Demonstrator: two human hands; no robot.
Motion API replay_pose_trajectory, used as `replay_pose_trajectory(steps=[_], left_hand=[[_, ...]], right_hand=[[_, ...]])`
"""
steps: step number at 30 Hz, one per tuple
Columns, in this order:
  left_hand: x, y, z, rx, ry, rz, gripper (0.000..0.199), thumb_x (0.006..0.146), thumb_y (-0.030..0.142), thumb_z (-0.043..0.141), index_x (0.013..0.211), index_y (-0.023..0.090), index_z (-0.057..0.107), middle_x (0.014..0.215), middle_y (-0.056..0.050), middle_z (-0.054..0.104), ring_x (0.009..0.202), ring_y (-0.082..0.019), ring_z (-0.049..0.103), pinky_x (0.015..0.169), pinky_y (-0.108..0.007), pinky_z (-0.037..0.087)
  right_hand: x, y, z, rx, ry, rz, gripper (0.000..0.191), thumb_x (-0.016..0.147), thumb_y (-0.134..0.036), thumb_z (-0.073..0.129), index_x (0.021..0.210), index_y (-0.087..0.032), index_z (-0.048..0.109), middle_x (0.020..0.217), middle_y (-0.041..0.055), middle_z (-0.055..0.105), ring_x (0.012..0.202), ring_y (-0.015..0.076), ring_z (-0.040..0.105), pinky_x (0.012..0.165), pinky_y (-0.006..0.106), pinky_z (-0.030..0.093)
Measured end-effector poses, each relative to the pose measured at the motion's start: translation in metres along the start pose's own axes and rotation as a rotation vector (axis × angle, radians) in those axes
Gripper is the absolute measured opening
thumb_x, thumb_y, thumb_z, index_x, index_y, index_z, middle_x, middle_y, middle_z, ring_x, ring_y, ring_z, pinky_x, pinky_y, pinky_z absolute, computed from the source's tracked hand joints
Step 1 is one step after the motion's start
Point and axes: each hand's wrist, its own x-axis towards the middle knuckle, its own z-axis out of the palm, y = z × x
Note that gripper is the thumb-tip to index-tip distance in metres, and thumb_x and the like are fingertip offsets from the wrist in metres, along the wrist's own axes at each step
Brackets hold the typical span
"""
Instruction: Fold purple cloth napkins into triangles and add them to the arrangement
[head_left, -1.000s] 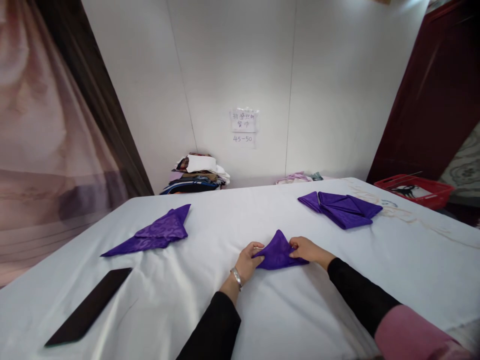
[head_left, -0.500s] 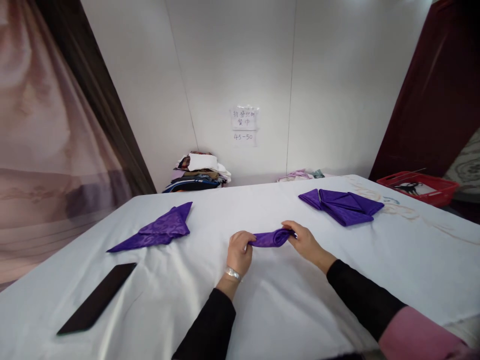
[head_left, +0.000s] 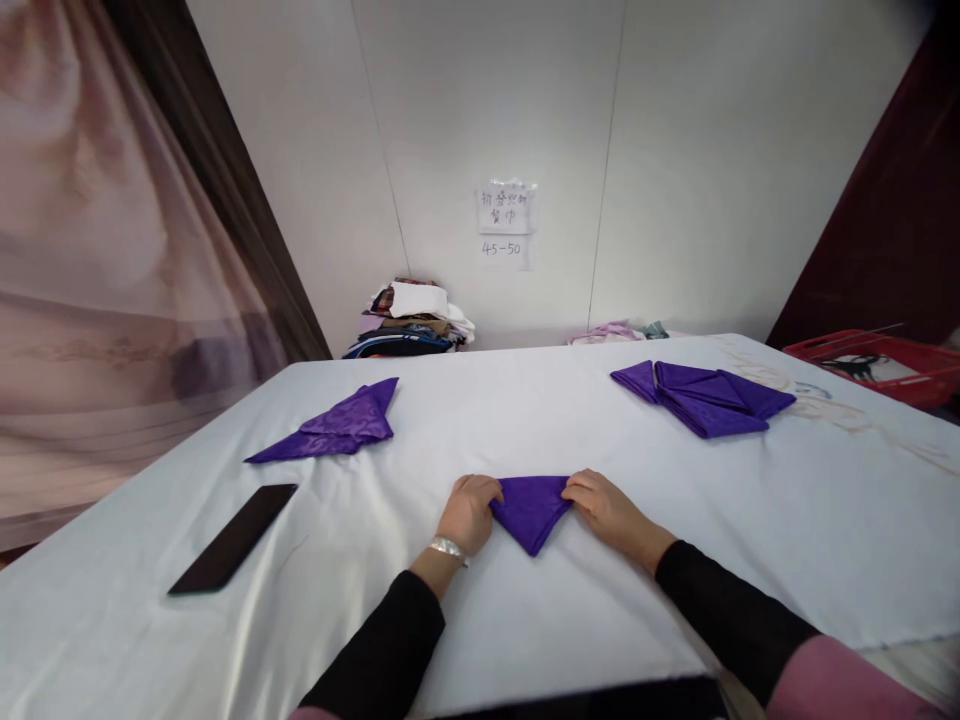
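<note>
A small purple cloth (head_left: 531, 508), folded into a triangle with its point toward me, lies at the middle of the white-covered table (head_left: 525, 420). My left hand (head_left: 469, 512) pinches its left corner between thumb and fingers. Its right corner is gripped by my right hand (head_left: 606, 512). Farther off to the left rests a folded purple cloth (head_left: 346, 422) with a long pointed end. Another folded purple cloth (head_left: 701, 398), with several flat panels, is at the back right.
A dark flat rectangular object (head_left: 234, 540) lies at the left. Stacked clothes (head_left: 412, 320) and a pink cloth (head_left: 609, 333) sit behind the table. A red basket (head_left: 919, 370) stands at the far right, a curtain (head_left: 112, 270) at the left.
The held cloth has gone from a narrow rolled strip to a triangle pointing toward me. Both hands have come down nearer the tabletop. The camera view has shifted slightly.
</note>
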Motion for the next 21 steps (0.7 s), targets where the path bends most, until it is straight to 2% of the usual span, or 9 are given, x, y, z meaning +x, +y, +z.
replay_pose_trajectory(steps=[3,5,7,9,12,17,21], left_hand=[[0.001,0.023,0.002,-0.031,0.045,0.002,0.033,0.072,0.004,0.042,0.089,0.023,0.063,0.102,-0.003,0.066,0.100,-0.017,0.057,0.100,-0.038,0.033],[0.000,0.042,0.008,-0.043,0.020,0.022,0.026,0.081,0.021,0.046,0.102,0.023,0.062,0.116,-0.004,0.062,0.111,-0.020,0.052,0.104,-0.042,0.029],[-0.003,0.056,0.017,-0.018,-0.080,0.033,0.038,0.083,0.039,0.049,0.117,0.023,0.055,0.130,-0.006,0.052,0.123,-0.025,0.041,0.106,-0.047,0.025],[-0.006,0.063,0.027,0.033,-0.200,0.027,0.053,0.081,0.048,0.049,0.128,0.022,0.046,0.139,-0.008,0.042,0.131,-0.028,0.030,0.108,-0.051,0.019],[-0.010,0.062,0.035,0.094,-0.306,0.020,0.058,0.083,0.048,0.045,0.134,0.021,0.037,0.145,-0.008,0.032,0.135,-0.028,0.021,0.109,-0.051,0.014],[-0.011,0.057,0.035,0.138,-0.333,0.033,0.054,0.087,0.045,0.036,0.136,0.022,0.035,0.146,-0.006,0.028,0.136,-0.026,0.018,0.110,-0.051,0.014],[-0.011,0.058,0.035,0.169,-0.313,0.049,0.049,0.090,0.040,0.032,0.135,0.021,0.036,0.146,-0.005,0.030,0.135,-0.025,0.020,0.110,-0.051,0.016]], right_hand=[[0.001,0.000,0.000,-0.010,0.006,-0.005,0.030,0.086,-0.008,0.039,0.098,-0.019,0.064,0.091,0.0071,0.061,0.085,0.0191,0.052,0.076,0.035,0.045],[0.000,-0.001,0.000,-0.020,0.013,-0.007,0.029,0.086,-0.010,0.039,0.098,-0.019,0.064,0.090,0.0073,0.060,0.084,0.0194,0.052,0.075,0.036,0.045],[-0.002,0.000,-0.001,-0.024,0.023,-0.002,0.028,0.087,-0.011,0.040,0.100,-0.019,0.064,0.091,0.0078,0.060,0.085,0.0200,0.052,0.077,0.037,0.045],[-0.005,0.001,-0.002,-0.020,0.041,0.024,0.028,0.086,-0.013,0.041,0.102,-0.019,0.063,0.096,0.0083,0.061,0.089,0.0205,0.053,0.081,0.038,0.044],[-0.010,0.008,-0.005,-0.005,0.068,0.118,0.029,0.085,-0.017,0.044,0.108,-0.019,0.061,0.106,0.0091,0.059,0.099,0.0215,0.052,0.089,0.039,0.042],[-0.019,0.024,-0.008,-0.038,0.116,0.377,0.032,0.082,-0.024,0.046,0.111,-0.020,0.059,0.113,0.0092,0.059,0.106,0.0236,0.051,0.094,0.041,0.040],[-0.023,0.025,-0.008,-0.035,0.135,0.394,0.033,0.082,-0.024,0.046,0.112,-0.019,0.059,0.112,0.0097,0.060,0.105,0.0237,0.053,0.093,0.041,0.040]])
